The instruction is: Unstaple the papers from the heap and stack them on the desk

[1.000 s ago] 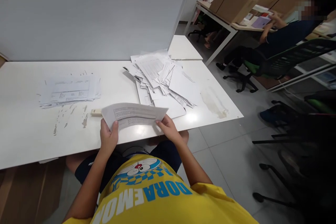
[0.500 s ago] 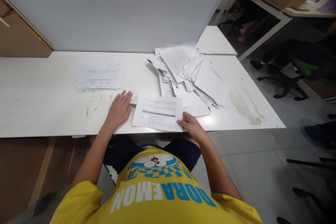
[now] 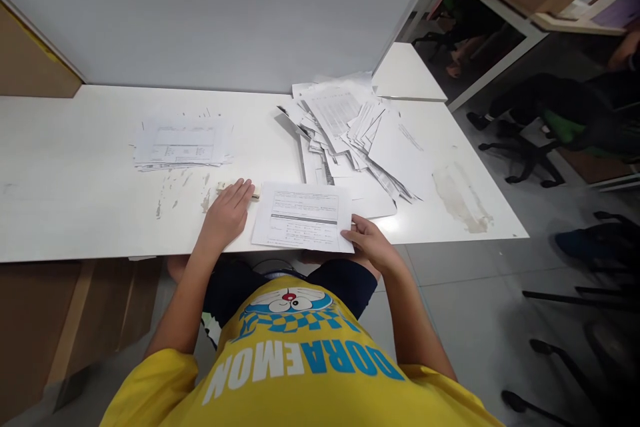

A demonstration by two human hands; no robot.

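My right hand (image 3: 367,237) pinches the right edge of a printed form (image 3: 305,217), thumb on top, at the table's near edge. The form looks like a sheet or thin set; how many sheets I cannot tell. To its left, my left hand (image 3: 231,210) lies with fingers together across a slim cream-coloured object (image 3: 255,193) with a dark line along its side. Most of that object is hidden beneath the fingers. Beyond the form spreads a messy heap of printed papers (image 3: 345,127). A neater paper stack (image 3: 183,145) lies at the left.
The white table (image 3: 75,193) backs onto a grey partition (image 3: 240,20). Cardboard (image 3: 35,57) stands at the far left. A brownish stain (image 3: 463,197) marks the right end. Office chairs (image 3: 540,147) and a seated person are to the right.
My left hand has shifted slightly over the cream-coloured object, which now shows on both sides of the fingers. The right hand still pinches the form. The view has moved a little.
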